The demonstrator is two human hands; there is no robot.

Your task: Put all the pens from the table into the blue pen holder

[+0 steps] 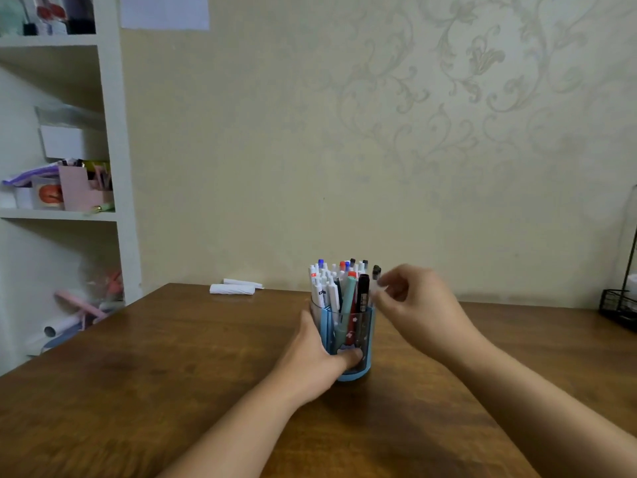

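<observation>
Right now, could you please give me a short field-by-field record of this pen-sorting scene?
pen holder: blue, upright on table, full of pens
left hand: grips holder's lower wall
right hand: fingertips pinch a pen top at holder's right edge
loose pens on table: none visible
far edge: white paper rolls

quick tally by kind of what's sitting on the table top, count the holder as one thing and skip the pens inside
blue pen holder: 1
white paper rolls: 2
black wire rack: 1
total: 4
</observation>
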